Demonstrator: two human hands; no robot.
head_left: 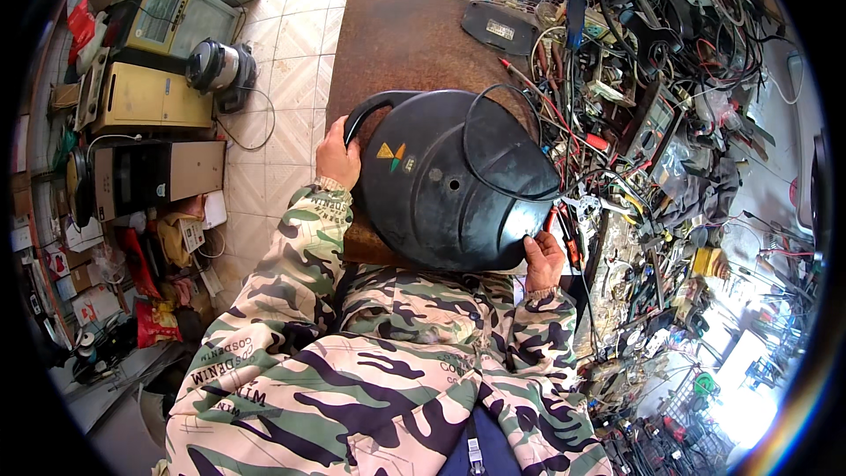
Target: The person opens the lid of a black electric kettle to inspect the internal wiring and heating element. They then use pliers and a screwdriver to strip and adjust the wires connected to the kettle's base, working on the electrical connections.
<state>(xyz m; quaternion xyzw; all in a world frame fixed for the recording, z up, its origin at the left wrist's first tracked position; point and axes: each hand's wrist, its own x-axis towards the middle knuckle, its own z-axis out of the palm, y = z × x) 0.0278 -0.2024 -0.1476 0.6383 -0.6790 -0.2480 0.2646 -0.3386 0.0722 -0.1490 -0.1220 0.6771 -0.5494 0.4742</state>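
Note:
A round black electric appliance (pixel 414 203), flat like an electric griddle, lies on the brown worktable (pixel 397 35) close to my body. It has a curved handle at its upper left, small coloured stickers and a dark hole near its middle. Its black power cord (pixel 467 137) loops over its right side. My left hand (pixel 339 157) is closed round the left edge beside the handle, the fingers partly hidden beneath. At the lower right rim, my right hand (pixel 544 262) grips the same appliance, with the thumb on top and the fingers curled.
Tangled wires, pliers, a multimeter (pixel 654 128) and many small parts crowd the right side. A dark flat panel (pixel 500 28) lies at the table's far right. To the left, a cooker (pixel 211 66) stands on the tiled floor, near cabinets and a microwave-like box (pixel 159 178).

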